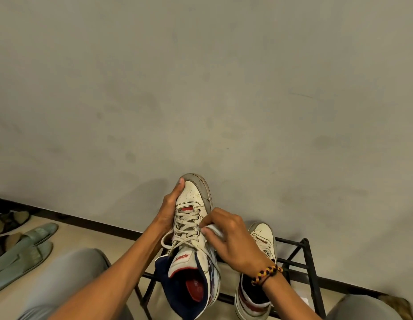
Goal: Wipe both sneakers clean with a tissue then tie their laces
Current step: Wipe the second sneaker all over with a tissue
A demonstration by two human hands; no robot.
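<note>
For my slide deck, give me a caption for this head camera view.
Left hand holds a white sneaker while the right hand presses a tissue to its side.

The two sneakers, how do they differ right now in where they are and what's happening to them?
The held sneaker is lifted off the black rack, gripped at the toe side by the left hand; the other sneaker rests on the rack, untouched. The right hand presses a white tissue against the held sneaker's side; the other sneaker has none on it. The other sneaker is partly hidden behind the right hand. Both are white high-tops with dark collars and grubby toe rubber.
</note>
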